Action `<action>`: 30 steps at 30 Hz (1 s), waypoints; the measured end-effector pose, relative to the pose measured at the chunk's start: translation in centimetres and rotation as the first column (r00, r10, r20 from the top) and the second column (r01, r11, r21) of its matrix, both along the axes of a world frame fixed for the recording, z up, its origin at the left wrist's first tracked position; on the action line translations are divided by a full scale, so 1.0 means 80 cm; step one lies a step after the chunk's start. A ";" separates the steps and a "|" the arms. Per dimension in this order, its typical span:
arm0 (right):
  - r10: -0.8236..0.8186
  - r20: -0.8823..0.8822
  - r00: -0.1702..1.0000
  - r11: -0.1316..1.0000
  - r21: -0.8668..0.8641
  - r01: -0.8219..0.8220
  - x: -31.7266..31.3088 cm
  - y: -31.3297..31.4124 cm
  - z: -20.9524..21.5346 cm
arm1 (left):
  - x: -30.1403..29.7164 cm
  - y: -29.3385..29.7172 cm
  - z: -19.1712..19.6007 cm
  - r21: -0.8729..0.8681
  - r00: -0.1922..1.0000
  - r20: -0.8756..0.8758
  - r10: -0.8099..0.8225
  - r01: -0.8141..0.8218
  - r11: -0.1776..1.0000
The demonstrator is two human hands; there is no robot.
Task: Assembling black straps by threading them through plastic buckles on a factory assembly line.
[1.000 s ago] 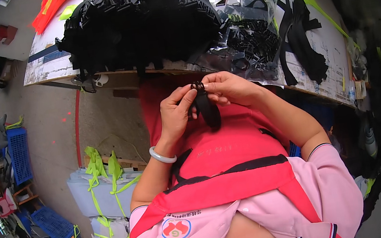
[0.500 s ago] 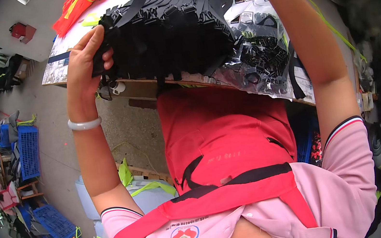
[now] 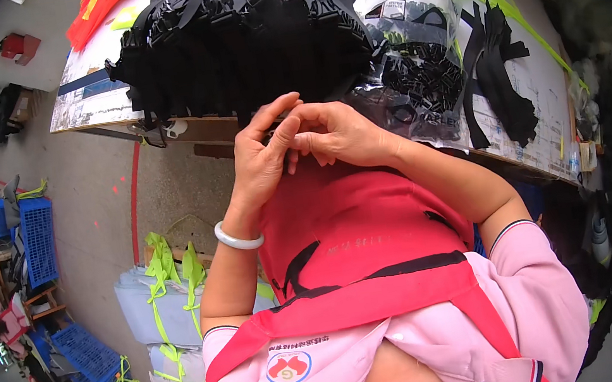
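In front of the table edge, my left hand (image 3: 258,155) and my right hand (image 3: 345,132) meet above the red apron (image 3: 363,206). Both have curled fingers, with thumbs and fingertips pinched together. Whatever lies between them is too small or hidden to make out. Just beyond them, a large heap of black webbing straps with plastic buckles (image 3: 247,51) covers the near part of the table (image 3: 86,104). To its right lies a clear plastic bag of small black buckles (image 3: 426,68). More loose black straps (image 3: 502,85) rest farther right.
Orange-red strips (image 3: 93,14) lie at the table's far left. A yellow-green cord (image 3: 525,23) runs along the right side. Bundles tied with yellow-green strips (image 3: 153,298) stand on the floor at my left, and blue crates (image 3: 39,240) stand farther left.
My left hand has let go of the heap's left end and moved right toward my waist. My right hand has come back from the table's far side to meet it.
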State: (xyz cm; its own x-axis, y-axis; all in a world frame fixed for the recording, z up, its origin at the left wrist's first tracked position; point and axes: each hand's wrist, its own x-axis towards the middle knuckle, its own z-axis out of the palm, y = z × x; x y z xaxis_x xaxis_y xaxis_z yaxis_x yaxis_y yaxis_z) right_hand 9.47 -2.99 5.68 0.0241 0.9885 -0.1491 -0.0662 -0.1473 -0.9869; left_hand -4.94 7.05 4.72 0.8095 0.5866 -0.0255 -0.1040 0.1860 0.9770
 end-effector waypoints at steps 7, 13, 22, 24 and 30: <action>-0.166 -0.433 0.886 0.983 -0.148 0.112 0.028 -0.043 -0.029 | -0.005 -0.005 -0.019 -0.309 0.988 0.135 -0.071 0.110 0.945; -0.159 -0.755 0.636 0.965 -0.256 -0.062 0.014 -0.095 -0.061 | 0.018 -0.042 -0.017 0.146 0.964 -0.080 -0.255 0.264 0.953; -0.630 0.687 0.362 0.684 0.271 0.678 0.118 -0.263 -0.011 | 0.019 -0.057 -0.055 -0.220 0.946 -0.174 -0.274 0.234 0.947; -0.517 0.842 0.152 0.608 0.237 0.757 0.153 -0.312 -0.014 | 0.017 -0.060 -0.065 -0.261 0.951 -0.167 -0.262 0.214 0.941; -0.477 0.795 0.376 0.681 0.063 0.730 0.182 -0.354 -0.081 | 0.040 -0.077 -0.063 -0.316 0.954 -0.154 -0.257 0.199 0.928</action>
State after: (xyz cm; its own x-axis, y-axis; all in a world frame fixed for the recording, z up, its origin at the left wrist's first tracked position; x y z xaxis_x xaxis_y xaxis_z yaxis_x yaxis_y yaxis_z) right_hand 24.02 -31.32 -0.79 0.8155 0.5787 -0.0084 0.4314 -0.6175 -0.6577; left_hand -1.77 0.92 -0.33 0.8835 0.3289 -0.3337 0.1566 0.4639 0.8719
